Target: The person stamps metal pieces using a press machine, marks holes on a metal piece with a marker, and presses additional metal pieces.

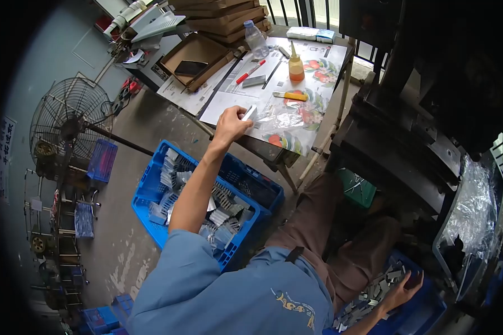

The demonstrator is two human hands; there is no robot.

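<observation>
My left hand is closed on a small silvery metal piece, holding it over the near edge of the worktable. Just right of that hand lies a clear plastic bag. Low on the right, my right hand reaches over a blue bin of small metal pieces. Its fingers are curved and apart, with nothing visible between them. On the tabletop are a yellow utility knife, a grey block, a red marker and a squeeze bottle with orange liquid.
A blue crate full of metal parts stands on the floor below my left arm. Dark machinery rises at the right. A clear plastic bottle and a cardboard tray with a phone sit farther back. A fan stands left.
</observation>
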